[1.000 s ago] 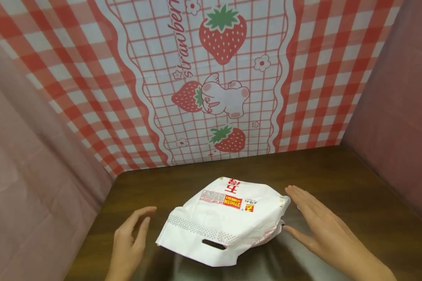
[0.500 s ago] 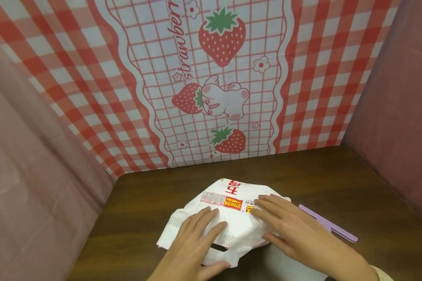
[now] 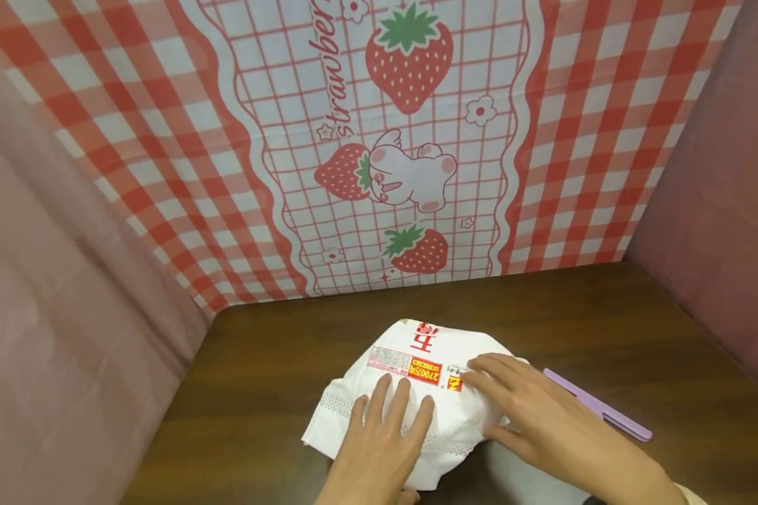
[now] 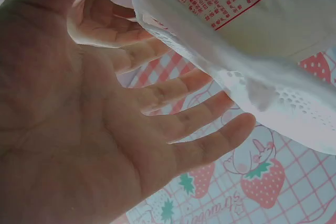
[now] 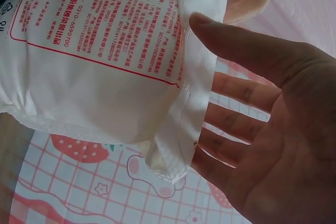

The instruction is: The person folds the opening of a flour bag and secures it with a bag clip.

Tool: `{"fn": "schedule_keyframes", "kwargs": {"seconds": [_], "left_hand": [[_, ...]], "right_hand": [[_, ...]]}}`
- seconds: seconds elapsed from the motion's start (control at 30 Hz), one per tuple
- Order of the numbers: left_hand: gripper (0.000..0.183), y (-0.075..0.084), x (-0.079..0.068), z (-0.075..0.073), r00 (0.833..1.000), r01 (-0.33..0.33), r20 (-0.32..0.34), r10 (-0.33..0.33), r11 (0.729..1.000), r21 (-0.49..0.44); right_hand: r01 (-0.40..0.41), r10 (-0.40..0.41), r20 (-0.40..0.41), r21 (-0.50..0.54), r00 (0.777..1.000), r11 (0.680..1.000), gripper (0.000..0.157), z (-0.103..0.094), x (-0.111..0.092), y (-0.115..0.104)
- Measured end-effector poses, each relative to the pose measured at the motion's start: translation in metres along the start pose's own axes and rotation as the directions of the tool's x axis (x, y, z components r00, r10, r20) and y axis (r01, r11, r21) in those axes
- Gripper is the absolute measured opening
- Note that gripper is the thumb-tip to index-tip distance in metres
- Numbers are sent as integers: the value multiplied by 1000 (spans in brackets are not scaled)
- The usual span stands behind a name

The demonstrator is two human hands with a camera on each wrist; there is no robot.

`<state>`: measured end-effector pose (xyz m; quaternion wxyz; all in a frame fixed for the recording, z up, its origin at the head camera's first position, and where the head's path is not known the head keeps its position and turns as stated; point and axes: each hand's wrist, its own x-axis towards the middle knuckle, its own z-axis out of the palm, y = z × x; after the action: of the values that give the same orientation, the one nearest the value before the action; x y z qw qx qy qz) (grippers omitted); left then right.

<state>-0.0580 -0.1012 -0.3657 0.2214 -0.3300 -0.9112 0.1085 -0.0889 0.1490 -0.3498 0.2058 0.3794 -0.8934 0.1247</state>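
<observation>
A white flour bag (image 3: 391, 410) with red and yellow print is in the middle of the table, its flat top end with dotted seam toward me. My left hand (image 3: 379, 442) lies over that near end with fingers spread and fairly straight on the bag. On the bag's right side rests my right hand (image 3: 524, 400), fingers over the top and thumb lower on the side. The left wrist view has the left hand (image 4: 131, 108) with fingertips at the bag's edge. In the right wrist view, the thumb and fingers of the right hand (image 5: 262, 124) meet the bag's edge seam.
A long lavender plastic strip with a slot (image 3: 596, 405) lies on the brown table (image 3: 227, 407) right of the bag, partly behind the right arm. A greyish white surface (image 3: 530, 477) shows below the right hand. The strawberry-print cloth (image 3: 410, 168) hangs behind.
My left hand moved from the table's left side onto the bag's near end. The right hand moved left onto the bag, uncovering the lavender strip. The bag's near end shifted slightly, its handle slot now covered.
</observation>
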Motion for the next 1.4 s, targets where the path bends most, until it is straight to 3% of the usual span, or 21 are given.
{"fn": "schedule_keyframes", "kwargs": {"seconds": [0.3,0.63,0.83,1.07,1.23,1.4], "left_hand": [[104,-2,2,-1,998,-18,-62,19,1000,2],[98,-5,0,-5,999,-19,-35,19,1000,-7],[89,-10,0,-12,999,-10,37,12,999,-53],[73,-17,1,-19,998,2,58,5,992,-124],[66,-23,0,-24,1000,-2,24,5,990,-144],[63,-29,-1,-25,996,-27,-93,12,986,-164]], "right_hand": [[43,-46,-47,-59,998,997,65,3,1,3],[87,-94,-99,-70,991,994,59,7,2,8],[95,-102,-117,-64,988,993,54,5,4,8],[44,-43,-59,4,997,999,73,0,3,-2],[84,-84,-74,-13,994,996,80,1,4,-6],[87,-87,-98,-7,991,996,60,4,5,-7]]}}
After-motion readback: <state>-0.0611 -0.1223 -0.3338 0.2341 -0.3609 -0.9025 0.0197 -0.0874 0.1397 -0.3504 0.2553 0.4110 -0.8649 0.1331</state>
